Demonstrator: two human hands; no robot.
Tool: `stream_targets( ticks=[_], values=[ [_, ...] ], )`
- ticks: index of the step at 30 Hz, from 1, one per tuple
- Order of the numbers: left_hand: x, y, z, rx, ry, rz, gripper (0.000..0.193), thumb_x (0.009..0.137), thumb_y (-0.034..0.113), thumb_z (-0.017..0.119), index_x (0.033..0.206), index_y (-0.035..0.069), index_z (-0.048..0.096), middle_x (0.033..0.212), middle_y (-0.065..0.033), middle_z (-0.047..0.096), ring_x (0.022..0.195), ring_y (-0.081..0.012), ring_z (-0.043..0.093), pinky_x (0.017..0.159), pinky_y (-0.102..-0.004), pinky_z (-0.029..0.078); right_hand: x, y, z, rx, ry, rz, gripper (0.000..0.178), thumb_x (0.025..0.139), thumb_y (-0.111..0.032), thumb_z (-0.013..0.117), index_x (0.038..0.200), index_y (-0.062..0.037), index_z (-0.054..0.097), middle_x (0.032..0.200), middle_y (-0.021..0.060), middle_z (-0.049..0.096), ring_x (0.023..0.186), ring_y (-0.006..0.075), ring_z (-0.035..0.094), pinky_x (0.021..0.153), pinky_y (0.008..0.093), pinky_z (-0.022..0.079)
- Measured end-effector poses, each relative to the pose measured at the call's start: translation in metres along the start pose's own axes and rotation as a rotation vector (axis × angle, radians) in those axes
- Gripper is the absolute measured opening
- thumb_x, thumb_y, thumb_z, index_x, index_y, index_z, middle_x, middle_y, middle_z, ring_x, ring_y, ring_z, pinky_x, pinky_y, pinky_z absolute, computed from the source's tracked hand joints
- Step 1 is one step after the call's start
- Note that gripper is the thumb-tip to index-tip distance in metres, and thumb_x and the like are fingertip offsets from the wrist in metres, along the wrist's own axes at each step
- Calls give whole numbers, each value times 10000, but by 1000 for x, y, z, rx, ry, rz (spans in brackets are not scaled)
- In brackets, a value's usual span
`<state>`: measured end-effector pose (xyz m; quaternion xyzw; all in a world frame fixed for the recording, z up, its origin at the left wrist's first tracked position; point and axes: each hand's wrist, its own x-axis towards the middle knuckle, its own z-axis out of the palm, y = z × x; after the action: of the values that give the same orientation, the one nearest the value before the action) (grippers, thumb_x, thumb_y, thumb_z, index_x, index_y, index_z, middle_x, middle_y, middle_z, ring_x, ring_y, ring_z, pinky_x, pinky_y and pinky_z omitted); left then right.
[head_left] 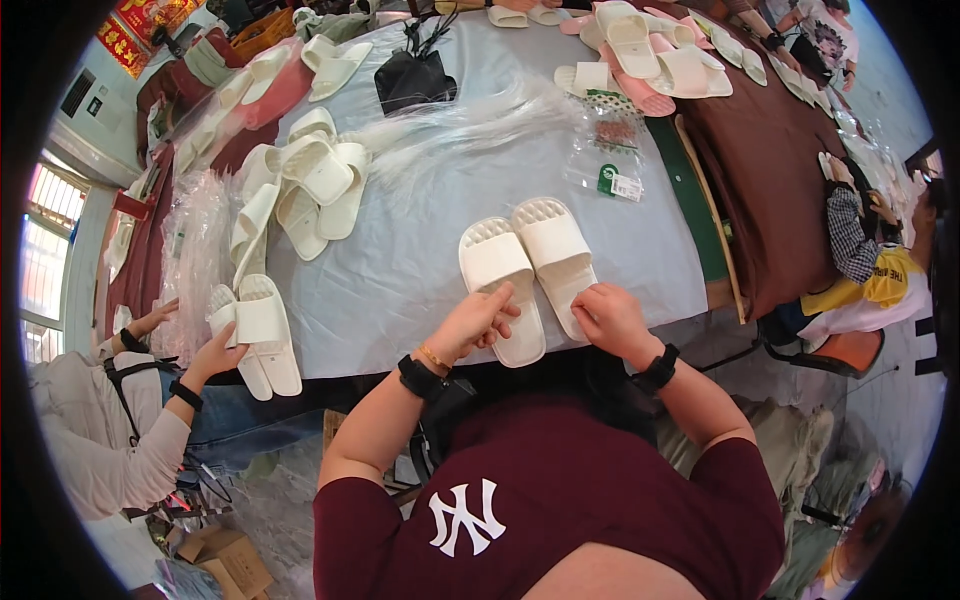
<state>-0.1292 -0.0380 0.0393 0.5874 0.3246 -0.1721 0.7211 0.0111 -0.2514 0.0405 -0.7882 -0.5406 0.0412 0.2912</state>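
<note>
Two cream slide slippers lie side by side on the grey table cover [420, 270] near its front edge. My left hand [478, 320] rests with curled fingers on the heel end of the left slipper [497, 270]. My right hand [610, 315] grips the heel end of the right slipper [555, 250]. Both wrists wear black bands, and the left also has a thin bracelet.
A pile of cream slippers [305, 190] lies at the left, and pink and cream ones [650, 60] at the far end. A black bag [412, 75] and clear plastic bags [610, 140] lie between. A co-worker's hand [215, 355] holds another pair at the left. A person sits at the right [860, 260].
</note>
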Motion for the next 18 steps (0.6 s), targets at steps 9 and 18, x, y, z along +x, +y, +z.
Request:
stream_targets(
  ticks=[9,18],
  values=[
    [6,5,-39,96,403,338,351,912,359,580,815,27,643,608,3,555,455,-65,461,405,-211,338,23,-1,9,46,115,41,72,794,-126,628,794,-54,633,770,125,613,756,332,599,662,429,485],
    [43,9,-69,213,546,212,404,874,349,602,689,-11,614,561,-54,570,432,-104,507,384,-252,370,16,1,22,120,105,82,85,814,-158,626,827,-75,646,797,116,611,789,339,605,673,438,489]
  ],
)
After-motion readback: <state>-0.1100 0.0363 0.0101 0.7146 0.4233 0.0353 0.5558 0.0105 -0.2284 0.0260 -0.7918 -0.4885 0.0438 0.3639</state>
